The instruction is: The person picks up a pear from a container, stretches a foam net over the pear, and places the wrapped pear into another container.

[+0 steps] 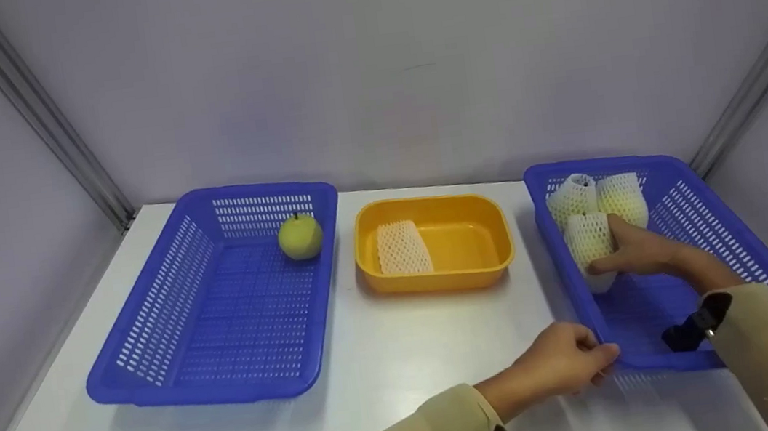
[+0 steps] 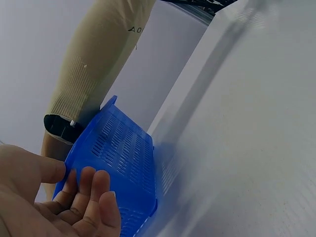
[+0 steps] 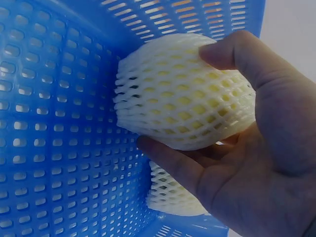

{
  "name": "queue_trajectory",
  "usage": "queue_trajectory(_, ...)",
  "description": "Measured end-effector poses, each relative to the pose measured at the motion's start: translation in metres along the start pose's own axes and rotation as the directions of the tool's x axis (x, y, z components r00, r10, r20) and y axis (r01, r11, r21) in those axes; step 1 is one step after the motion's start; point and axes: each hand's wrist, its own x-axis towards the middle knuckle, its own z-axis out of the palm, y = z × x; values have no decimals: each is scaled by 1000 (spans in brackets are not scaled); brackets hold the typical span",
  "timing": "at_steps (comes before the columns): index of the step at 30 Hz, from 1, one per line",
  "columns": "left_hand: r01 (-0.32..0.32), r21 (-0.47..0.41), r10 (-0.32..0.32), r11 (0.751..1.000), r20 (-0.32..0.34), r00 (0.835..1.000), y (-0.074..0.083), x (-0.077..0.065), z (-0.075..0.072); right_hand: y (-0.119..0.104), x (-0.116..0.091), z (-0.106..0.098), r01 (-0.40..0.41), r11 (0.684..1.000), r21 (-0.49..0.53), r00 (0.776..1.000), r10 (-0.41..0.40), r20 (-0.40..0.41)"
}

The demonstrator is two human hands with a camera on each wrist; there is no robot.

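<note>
In the right blue basket (image 1: 649, 315), my right hand (image 1: 641, 248) grips a pear in a white foam net (image 1: 589, 241). The right wrist view shows the thumb and fingers curled round this netted pear (image 3: 185, 94), yellow skin showing through the mesh. Two more netted fruits (image 1: 572, 197) sit behind it at the far left corner. My left hand (image 1: 555, 359) pinches the same basket's rim near its front left corner. In the left wrist view, the thumb and curled fingers of that hand (image 2: 64, 197) meet at the basket's edge (image 2: 71, 155).
A bare yellow-green pear (image 1: 300, 237) lies in the left blue basket (image 1: 219, 391) by its far right wall. Between the baskets stands a yellow tub (image 1: 436, 281) with an empty foam net (image 1: 403, 248) inside. Grey walls (image 1: 413, 95) enclose the white table (image 1: 402, 360).
</note>
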Motion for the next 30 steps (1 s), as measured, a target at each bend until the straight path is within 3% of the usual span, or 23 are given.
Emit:
queue_trajectory(9, 16, 14, -16, 1000, -5, 1000, 0, 1, 1, -2, -3, -3, -20, 999, -29, 998, 22, 52)
queue_trajectory(20, 5, 51, -6, 999, 10, 1000, 0, -2, -9, -12, -17, -12, -96, 977, -192, 994, 104, 35)
queue_trajectory(26, -44, 139, 36, 989, 55, 998, 10, -10, -30, -30, -24, -22, -128, 966, -225, 992, 121, -47)
queue_trajectory(30, -121, 215, 91, 969, 144, 985, 19, -19, -60, -49, -26, -26, -111, 967, -230, 982, 72, -172)
